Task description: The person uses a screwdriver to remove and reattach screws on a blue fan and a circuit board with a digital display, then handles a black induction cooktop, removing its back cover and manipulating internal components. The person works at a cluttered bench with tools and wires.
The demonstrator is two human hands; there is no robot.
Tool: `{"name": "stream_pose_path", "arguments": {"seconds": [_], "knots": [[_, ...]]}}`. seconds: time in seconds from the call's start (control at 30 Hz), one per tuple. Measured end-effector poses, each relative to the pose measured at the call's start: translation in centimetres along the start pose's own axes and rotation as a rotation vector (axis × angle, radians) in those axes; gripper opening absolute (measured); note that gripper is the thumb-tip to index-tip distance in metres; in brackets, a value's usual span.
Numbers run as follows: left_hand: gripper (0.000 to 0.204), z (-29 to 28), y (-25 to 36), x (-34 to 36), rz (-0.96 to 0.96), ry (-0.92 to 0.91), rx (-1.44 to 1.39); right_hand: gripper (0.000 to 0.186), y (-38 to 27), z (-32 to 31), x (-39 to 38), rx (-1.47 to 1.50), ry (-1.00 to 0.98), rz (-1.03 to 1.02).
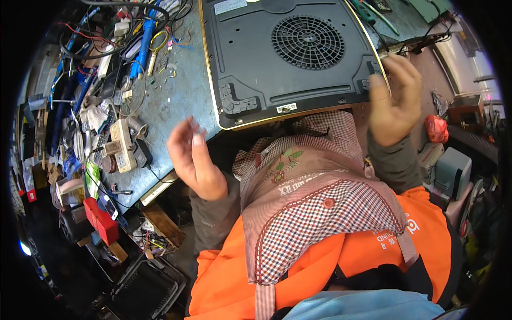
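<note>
An induction cooker (pixel 250 64) lies upside down at the front of the bench, showing its black plastic underside. A round fan grille (pixel 308 41) is set in that underside, and a black foot (pixel 237 100) sits at its near left corner. My left hand (pixel 198 162) is raised off the cooker's near left corner, empty, with thumb and fingers apart. Beside the near right corner is my right hand (pixel 397 101), slightly blurred, its thumb apart from its bent fingers. The thumb tip overlaps the cooker's edge; whether it touches, I cannot tell. Nothing shows in that hand.
A white power strip (pixel 122 144) and a black plug adapter (pixel 142 153) lie on the bench's left side, among cables and tools. A red box (pixel 101 221) stands below the left edge. Green-handled tools (pixel 362 10) lie beyond the cooker. A grey box (pixel 452 172) is at right.
</note>
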State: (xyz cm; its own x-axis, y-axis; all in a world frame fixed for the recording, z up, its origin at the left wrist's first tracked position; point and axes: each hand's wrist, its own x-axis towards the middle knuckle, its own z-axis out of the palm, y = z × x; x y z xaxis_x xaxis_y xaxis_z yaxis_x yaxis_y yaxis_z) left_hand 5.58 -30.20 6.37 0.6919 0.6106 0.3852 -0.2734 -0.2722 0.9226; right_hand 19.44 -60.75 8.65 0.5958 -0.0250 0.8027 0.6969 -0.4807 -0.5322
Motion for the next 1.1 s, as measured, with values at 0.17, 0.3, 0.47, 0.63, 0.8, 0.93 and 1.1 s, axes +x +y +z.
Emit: {"name": "stream_pose_path", "arguments": {"seconds": [0.17,0.3,0.47,0.63,0.8,0.93,1.1], "knots": [[0.062,4.4,-0.4,4.3,-0.143,-0.273,-0.061,0.047,3.4,-0.3,-1.5,0.632,-0.062,0.768],[0.061,5.3,-1.6,5.1,-0.247,-0.362,-0.246,0.047,3.8,0.2,-2.1,0.781,0.019,0.854],[0.064,5.0,-2.1,6.7,-0.287,-0.311,-0.26,0.055,3.0,2.0,-1.1,0.732,0.041,0.875],[0.063,6.5,-2.8,9.7,-0.292,-0.281,-0.181,0.059,6.3,5.2,1.6,0.562,-0.087,0.749],[0.052,6.3,-3.7,9.8,-0.128,-0.247,0.023,0.048,7.3,4.9,2.7,0.438,-0.284,0.552],[0.04,6.6,-3.7,9.7,-0.058,-0.234,0.099,0.049,9.3,3.9,3.6,0.395,-0.394,0.394],[0.04,6.2,-4.1,9.6,-0.017,-0.236,0.123,0.072,11.1,3.8,4.2,0.474,-0.554,0.404]]}}
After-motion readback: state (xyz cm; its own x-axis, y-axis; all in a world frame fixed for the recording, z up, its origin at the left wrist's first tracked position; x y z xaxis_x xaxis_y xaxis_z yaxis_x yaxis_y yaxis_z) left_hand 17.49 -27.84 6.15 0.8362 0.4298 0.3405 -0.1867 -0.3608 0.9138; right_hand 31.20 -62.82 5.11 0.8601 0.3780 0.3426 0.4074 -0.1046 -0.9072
